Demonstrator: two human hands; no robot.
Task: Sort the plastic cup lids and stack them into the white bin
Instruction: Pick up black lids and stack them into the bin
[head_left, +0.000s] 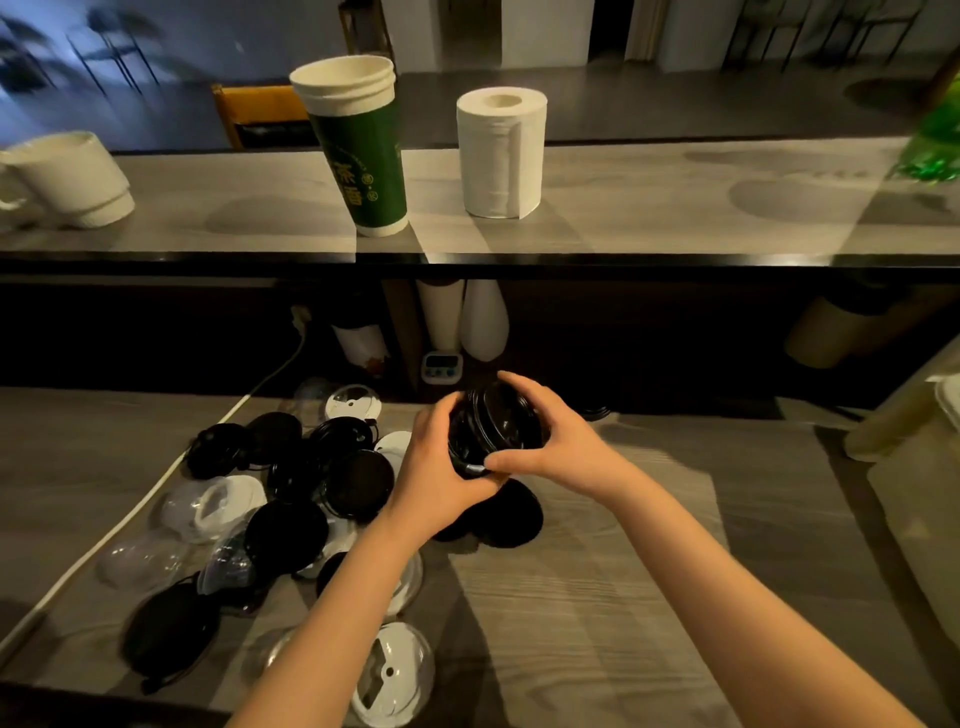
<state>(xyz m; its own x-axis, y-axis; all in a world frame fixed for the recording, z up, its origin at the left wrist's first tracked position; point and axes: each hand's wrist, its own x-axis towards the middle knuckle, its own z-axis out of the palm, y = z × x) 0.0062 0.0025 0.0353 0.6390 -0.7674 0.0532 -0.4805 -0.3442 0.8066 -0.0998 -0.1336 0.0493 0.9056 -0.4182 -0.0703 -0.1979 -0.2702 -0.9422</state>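
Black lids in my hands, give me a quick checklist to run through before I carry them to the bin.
1. Grip: left hand and right hand both curl round the black lid stack: ok.
2. One colour only: every lid visible in the stack is black: ok.
3. Stack lined up: rims too dim and blurred: cannot tell.
4. White bin in sight: only a pale shape shows at the right edge: cannot tell.
5. Sorting finished: loose lids, black, clear and white, lie mixed on the counter: not ok.
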